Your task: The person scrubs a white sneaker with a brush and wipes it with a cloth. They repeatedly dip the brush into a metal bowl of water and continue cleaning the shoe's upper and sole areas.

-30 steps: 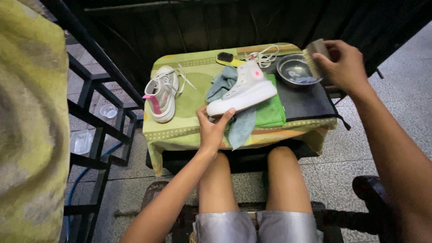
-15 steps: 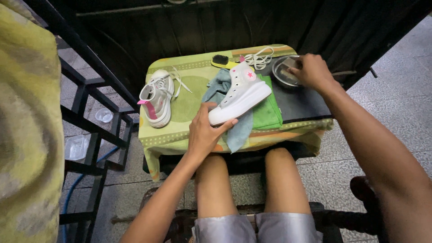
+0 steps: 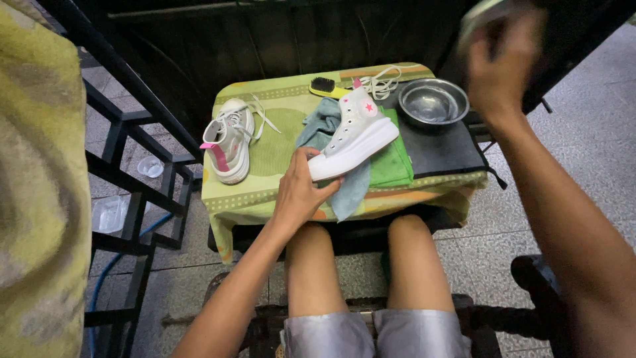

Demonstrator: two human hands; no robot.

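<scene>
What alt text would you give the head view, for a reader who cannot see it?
A seated person's left hand holds the toe end of a white high-top sneaker lying on blue and green cloths on a small covered table. The right hand is raised, blurred, above a metal bowl. A second sneaker and a yellow brush lie nearby.

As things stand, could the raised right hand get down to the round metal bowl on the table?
Probably yes: the right hand is raised just beside the round metal bowl, with nothing between them; the bowl sits uncovered on a black mat.
</scene>
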